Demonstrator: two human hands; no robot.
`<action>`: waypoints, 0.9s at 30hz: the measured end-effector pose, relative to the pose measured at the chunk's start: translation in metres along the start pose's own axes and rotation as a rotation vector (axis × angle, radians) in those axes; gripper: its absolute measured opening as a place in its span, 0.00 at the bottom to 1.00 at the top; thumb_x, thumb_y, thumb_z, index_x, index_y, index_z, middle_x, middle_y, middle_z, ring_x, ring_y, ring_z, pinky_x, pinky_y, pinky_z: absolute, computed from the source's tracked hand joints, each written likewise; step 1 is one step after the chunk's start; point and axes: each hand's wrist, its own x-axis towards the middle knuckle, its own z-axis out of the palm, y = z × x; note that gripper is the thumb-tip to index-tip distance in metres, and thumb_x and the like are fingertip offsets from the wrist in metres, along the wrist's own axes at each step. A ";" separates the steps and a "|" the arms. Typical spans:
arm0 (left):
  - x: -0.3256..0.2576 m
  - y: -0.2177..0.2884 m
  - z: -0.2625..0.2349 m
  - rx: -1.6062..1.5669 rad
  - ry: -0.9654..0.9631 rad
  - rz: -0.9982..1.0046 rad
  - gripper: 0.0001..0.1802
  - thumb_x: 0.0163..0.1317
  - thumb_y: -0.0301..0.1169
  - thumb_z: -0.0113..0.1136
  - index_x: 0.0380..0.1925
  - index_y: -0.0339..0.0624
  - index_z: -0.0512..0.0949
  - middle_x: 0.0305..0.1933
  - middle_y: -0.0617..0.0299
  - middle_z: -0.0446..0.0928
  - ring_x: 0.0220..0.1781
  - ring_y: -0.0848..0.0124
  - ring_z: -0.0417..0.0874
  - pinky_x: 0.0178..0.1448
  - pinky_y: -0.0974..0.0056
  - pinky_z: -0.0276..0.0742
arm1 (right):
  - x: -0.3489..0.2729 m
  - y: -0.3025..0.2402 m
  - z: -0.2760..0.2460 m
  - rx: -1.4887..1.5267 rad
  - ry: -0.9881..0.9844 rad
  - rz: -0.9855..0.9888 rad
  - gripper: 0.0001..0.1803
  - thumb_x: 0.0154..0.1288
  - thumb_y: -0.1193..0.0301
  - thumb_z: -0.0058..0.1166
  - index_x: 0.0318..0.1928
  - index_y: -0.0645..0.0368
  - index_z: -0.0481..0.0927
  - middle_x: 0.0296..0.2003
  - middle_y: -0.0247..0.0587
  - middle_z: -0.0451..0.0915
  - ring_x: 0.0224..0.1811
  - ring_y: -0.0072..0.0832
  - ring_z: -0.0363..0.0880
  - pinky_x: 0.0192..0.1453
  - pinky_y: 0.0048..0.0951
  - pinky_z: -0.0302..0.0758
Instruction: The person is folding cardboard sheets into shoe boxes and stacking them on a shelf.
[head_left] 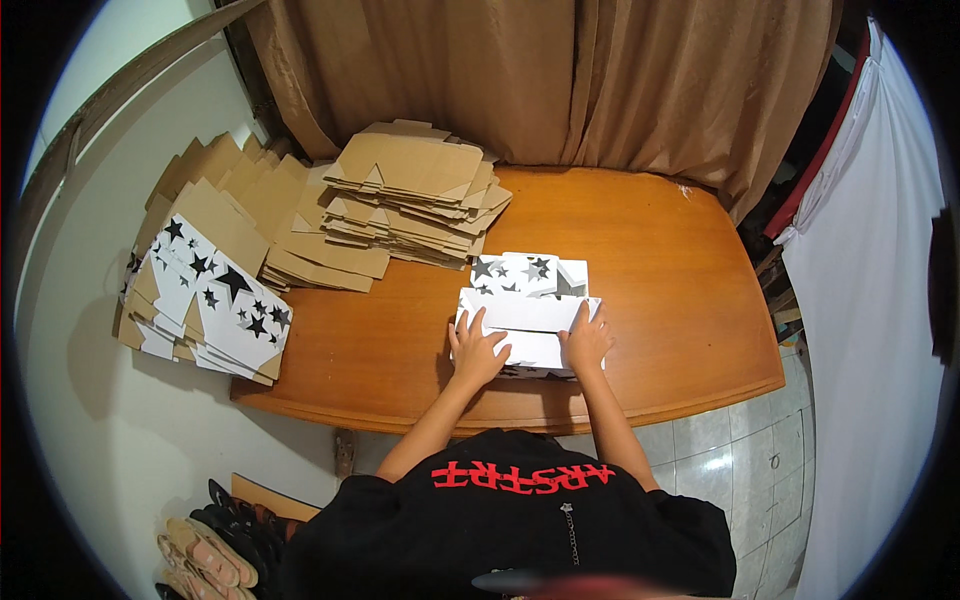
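Note:
A white cardboard box with black and grey stars stands on the wooden table in front of me, partly folded. Its raised lid shows the star print at the far side, and a plain white flap crosses the box with a dark gap below it. My left hand lies on the box's left side, fingers spread over the flap's end and thumb pointing inward. At the right end, my right hand touches the flap and side with outstretched fingers. The undersides of both hands are hidden.
Flat brown cardboard pieces are piled at the table's far left. Beside them, star-printed cardboard pieces lean over the left edge. Brown curtains hang behind the wooden table. Shoes stand at lower left; a white cloth hangs right.

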 end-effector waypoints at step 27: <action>0.008 0.013 -0.030 -1.284 0.204 -0.457 0.40 0.52 0.39 0.65 0.61 0.43 0.55 0.61 0.47 0.50 0.63 0.58 0.54 0.65 0.58 0.55 | -0.006 0.015 -0.043 0.571 0.268 0.201 0.41 0.55 0.53 0.52 0.62 0.66 0.55 0.53 0.62 0.64 0.53 0.54 0.67 0.55 0.48 0.65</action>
